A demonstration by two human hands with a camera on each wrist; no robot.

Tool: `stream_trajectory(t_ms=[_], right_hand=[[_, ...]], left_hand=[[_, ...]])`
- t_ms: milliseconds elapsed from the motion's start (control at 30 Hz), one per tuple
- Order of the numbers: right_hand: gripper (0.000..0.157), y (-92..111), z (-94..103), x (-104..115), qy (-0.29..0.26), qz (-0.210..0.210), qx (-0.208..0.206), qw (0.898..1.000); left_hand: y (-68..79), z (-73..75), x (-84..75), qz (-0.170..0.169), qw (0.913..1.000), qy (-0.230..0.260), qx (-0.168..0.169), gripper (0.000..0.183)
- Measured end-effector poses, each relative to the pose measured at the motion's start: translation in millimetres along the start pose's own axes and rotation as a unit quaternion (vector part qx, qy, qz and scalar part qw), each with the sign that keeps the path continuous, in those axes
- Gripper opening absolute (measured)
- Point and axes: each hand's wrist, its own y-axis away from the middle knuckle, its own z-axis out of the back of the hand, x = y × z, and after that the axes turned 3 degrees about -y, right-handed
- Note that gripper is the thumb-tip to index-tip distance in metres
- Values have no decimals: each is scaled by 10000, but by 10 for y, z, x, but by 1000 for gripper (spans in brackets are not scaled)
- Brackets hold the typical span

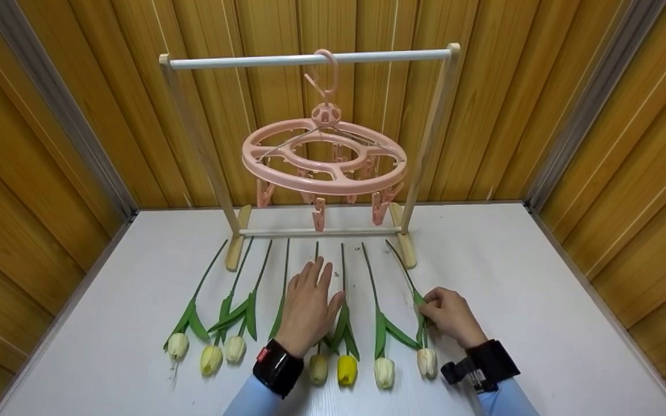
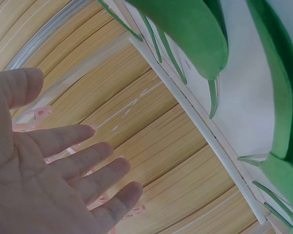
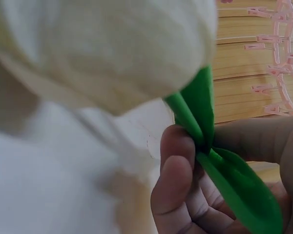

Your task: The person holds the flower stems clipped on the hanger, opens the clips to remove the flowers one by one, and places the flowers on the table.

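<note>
Several artificial tulips lie in a row on the white table, blooms toward me and stems pointing away. My right hand (image 1: 453, 316) pinches the rightmost one, a white tulip (image 1: 426, 363), at its leaves and stem between thumb and fingers. In the right wrist view its bloom (image 3: 112, 53) fills the upper left, with the green leaf (image 3: 244, 195) passing between the fingers. My left hand (image 1: 308, 306) hovers flat over the middle stems, fingers straight and holding nothing, hiding part of the tulips beneath. Beside it lies a bright yellow tulip (image 1: 347, 370).
Behind the flowers stands a wooden rack with a white top bar (image 1: 240, 61). From it hangs a round pink clip hanger (image 1: 324, 188) with clothespins (image 1: 318, 215) dangling below. Wood-panelled walls (image 1: 500, 115) enclose the white table (image 1: 541, 323).
</note>
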Motion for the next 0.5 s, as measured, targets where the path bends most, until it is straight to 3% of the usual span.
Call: stream_trajectory(t_ms=[500], right_hand=[[21, -5, -11, -10, 220, -185, 183, 9994]], left_hand=[[-2, 8, 15, 15, 10000, -18, -31, 56]])
